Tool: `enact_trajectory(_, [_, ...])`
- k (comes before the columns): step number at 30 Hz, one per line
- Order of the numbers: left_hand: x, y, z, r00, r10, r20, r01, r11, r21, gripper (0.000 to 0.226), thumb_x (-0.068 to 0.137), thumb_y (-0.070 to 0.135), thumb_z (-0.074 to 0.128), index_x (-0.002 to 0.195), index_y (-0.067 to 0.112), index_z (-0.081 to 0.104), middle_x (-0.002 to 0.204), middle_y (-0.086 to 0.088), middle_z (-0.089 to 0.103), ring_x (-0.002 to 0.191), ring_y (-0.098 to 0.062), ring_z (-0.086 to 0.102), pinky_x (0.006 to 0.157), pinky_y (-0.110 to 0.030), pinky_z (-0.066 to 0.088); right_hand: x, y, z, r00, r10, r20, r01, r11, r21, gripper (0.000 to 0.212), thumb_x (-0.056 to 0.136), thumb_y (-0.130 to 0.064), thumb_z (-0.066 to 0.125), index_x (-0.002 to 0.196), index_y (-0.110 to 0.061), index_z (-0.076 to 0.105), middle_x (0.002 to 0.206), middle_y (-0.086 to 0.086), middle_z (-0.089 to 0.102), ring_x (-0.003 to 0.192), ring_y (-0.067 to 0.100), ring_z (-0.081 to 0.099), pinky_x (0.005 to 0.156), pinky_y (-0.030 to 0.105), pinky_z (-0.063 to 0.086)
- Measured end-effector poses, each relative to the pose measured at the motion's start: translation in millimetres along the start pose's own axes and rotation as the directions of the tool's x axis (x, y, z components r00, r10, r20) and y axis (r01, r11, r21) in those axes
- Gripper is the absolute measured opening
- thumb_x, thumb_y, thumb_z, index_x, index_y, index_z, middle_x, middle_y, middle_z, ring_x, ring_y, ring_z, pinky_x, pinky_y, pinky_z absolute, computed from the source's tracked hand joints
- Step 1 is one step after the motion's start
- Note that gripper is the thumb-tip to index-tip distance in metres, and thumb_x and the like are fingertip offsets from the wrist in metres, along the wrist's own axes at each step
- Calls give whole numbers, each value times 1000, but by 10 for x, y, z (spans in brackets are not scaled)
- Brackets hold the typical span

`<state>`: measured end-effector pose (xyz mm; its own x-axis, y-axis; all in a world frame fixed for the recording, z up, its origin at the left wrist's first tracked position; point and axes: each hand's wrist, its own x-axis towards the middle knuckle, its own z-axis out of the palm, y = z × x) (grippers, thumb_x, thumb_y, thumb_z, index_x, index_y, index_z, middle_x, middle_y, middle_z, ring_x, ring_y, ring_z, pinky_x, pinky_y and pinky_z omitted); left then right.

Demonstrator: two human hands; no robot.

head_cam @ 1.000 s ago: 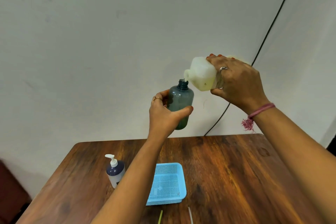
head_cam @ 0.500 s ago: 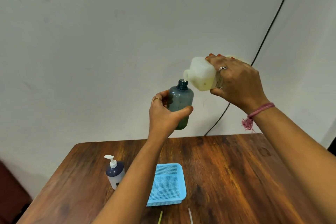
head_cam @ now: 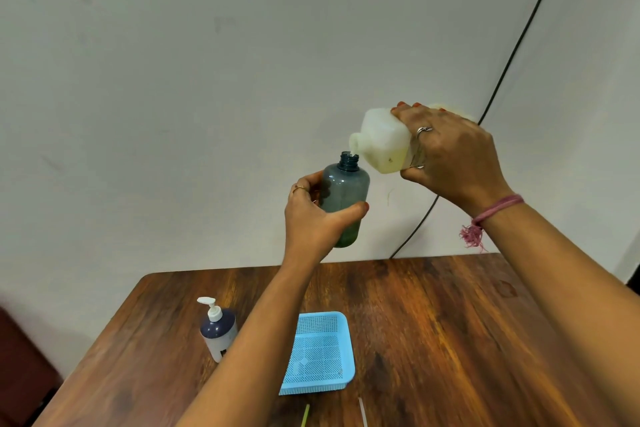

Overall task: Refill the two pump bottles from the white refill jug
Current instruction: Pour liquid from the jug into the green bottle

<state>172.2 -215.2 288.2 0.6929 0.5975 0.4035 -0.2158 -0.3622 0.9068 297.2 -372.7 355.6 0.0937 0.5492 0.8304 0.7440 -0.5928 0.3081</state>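
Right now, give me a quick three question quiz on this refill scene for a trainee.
1. True or false: the teal bottle has its pump fitted.
2. Which hand tips the white jug? A) left hand B) right hand
3. Fill in: the blue basket lies on the table to the ______ of the pump bottle in the picture.

Key: 1 false, its neck is open under the jug's spout. 2 B. 3 right.
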Motion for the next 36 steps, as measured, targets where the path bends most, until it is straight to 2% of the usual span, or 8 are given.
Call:
enact_trajectory(21, [-18, 20, 44, 1000, 0, 9, 0, 1000, -6, 73, 61, 23, 87, 119, 29, 43, 116, 10, 51, 93, 2, 52, 58, 0, 42, -8, 33, -24, 1000, -9, -7, 9, 1000, -17, 78, 59, -24, 88, 128, -3, 57, 122, 15, 65, 106, 34, 65, 89, 44, 51])
enact_trajectory(36, [-29, 15, 60, 1000, -6, 4, 6, 1000, -18, 71, 61, 22, 87, 117, 29, 44, 114, 10, 52, 93, 3, 53, 59, -1, 43, -9, 51, -31, 1000, -20, -7, 20, 999, -33, 77, 60, -23, 87, 128, -4, 56, 123, 14, 64, 108, 32, 64, 89, 42, 51])
